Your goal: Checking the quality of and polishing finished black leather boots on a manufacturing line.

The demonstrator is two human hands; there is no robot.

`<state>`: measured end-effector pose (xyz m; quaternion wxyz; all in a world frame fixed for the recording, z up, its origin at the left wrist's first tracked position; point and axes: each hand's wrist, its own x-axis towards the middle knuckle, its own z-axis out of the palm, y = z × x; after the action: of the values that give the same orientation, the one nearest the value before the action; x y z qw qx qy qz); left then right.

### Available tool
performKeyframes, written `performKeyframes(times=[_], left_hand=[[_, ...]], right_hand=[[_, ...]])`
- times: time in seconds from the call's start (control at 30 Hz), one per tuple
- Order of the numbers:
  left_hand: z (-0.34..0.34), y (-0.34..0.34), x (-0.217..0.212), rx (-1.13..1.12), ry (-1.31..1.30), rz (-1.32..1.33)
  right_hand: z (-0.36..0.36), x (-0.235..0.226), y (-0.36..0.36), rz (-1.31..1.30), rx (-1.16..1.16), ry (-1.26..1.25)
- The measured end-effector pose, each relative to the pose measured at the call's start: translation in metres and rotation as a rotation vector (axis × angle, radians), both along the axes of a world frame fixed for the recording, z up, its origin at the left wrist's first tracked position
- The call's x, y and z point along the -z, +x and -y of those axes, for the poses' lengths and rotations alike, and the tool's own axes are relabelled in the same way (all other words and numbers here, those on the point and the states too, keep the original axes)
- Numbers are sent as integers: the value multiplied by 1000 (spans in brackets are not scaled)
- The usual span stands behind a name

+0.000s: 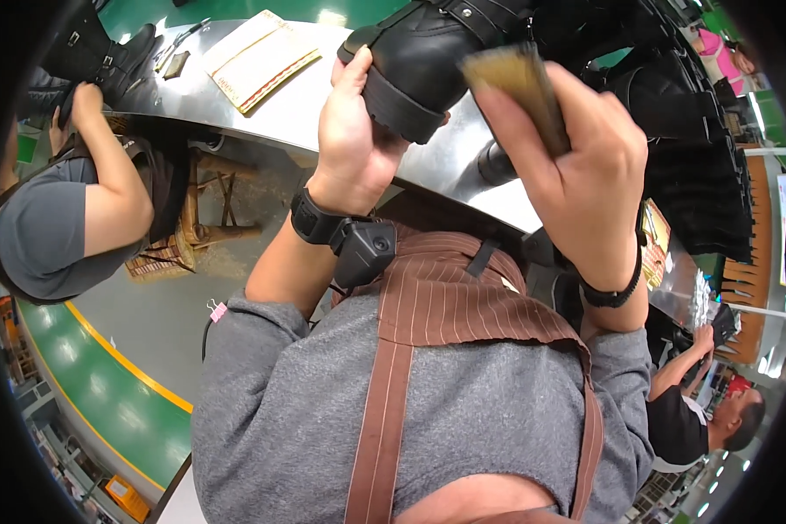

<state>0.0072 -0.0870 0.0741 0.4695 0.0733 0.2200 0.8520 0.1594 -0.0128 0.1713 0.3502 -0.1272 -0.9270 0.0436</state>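
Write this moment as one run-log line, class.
left hand: grips black boot at sole | right hand: holds tan brush beside boot | below: metal table

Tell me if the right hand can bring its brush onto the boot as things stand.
Probably yes. The right hand grips the brush right beside the black boot, which the left hand holds up by the sole. Nothing sits between brush and boot.
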Motion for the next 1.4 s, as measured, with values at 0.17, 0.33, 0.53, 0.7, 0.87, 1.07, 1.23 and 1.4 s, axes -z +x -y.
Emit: performKeyframes(times=[0.17, 0.33, 0.53, 0.7, 0.87, 1.07, 1.23, 1.4], left_hand=[[10, -6, 1, 78, 55, -26], [11, -13, 3, 148, 109, 130], [0, -3, 7, 188, 74, 103], [-2, -11, 15, 327, 263, 180], [-35, -9, 41, 340, 53, 283], [-60, 4, 96, 548, 19, 315], [-68, 11, 111, 486, -81, 18], [-50, 26, 90, -354, -308, -909]], right_hand=[[0, 20, -26, -147, -96, 96], [4, 23, 5, 456, 144, -10], [-5, 20, -27, -31, -17, 103], [2, 35, 44, 564, 26, -205], [-34, 57, 156, 150, 415, -730], [-128, 136, 199, 449, 689, -581], [-140, 143, 191, 239, 595, -163], [-141, 105, 140, 30, 25, -778]])
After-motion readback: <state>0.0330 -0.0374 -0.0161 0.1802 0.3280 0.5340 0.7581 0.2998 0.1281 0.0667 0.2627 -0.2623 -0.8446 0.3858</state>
